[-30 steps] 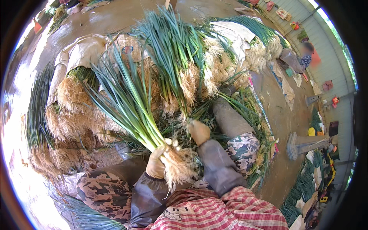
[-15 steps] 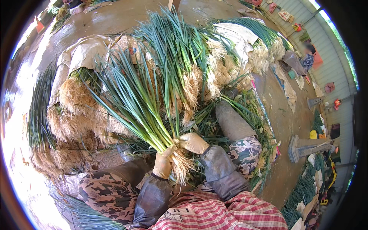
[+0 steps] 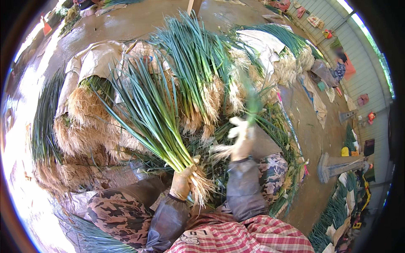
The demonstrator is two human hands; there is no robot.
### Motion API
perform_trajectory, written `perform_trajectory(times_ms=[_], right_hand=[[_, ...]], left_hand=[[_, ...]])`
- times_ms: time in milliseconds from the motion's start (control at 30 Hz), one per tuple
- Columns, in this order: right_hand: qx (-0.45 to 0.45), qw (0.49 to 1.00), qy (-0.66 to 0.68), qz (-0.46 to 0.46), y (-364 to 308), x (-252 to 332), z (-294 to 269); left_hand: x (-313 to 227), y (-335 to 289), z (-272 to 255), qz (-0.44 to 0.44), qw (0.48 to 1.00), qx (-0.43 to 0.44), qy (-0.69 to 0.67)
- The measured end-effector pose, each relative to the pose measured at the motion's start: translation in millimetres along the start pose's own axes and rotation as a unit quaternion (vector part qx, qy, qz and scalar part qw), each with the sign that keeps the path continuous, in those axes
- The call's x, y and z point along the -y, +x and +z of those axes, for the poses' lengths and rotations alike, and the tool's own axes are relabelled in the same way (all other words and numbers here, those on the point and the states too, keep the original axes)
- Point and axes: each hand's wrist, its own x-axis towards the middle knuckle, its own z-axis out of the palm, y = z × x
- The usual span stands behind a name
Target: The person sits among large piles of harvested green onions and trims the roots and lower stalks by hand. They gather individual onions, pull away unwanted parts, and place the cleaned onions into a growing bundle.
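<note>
A bunch of green onions (image 3: 162, 126) slants up and away to the left, its pale roots (image 3: 201, 185) hanging near my lap. My gloved left hand (image 3: 181, 184) is closed round the bunch's lower stems, just above the roots. To its right, my gloved right hand (image 3: 242, 141) is smeared by motion. A blurred green onion (image 3: 253, 101) seems to run through the right hand, with green above it and roots to its left; the fingers' exact grip is unclear. Beyond my hands, more green onions (image 3: 190, 63) lie in a heap, roots toward me.
Root bundles (image 3: 86, 105) partly under a tan sack (image 3: 99, 57) lie at the left. A pale cloth (image 3: 261, 44) covers onions at the far right. Loose trimmings surround my right leg (image 3: 270, 168). A grey stand (image 3: 341, 164) and another person (image 3: 331, 71) are farther right.
My right hand has left the bunch's root end and moved right and slightly away, with a blurred green onion. The left hand still holds the bunch in nearly the same place.
</note>
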Motion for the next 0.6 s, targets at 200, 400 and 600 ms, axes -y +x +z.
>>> perform_trajectory(times_ms=[200, 400, 600], right_hand=[[0.109, 0.831, -0.541, 0.060, 57, -112, -124], [0.183, 0.830, -0.527, 0.010, 21, -63, 37], [0.323, 0.806, -0.404, 0.288, 18, -69, 70]], left_hand=[[2, 2, 10, 0.007, 1.000, 0.019, 0.016], [4, 0, 1, 0.028, 0.999, 0.032, 0.022], [-8, -4, 10, 0.088, 0.996, 0.021, -0.004]])
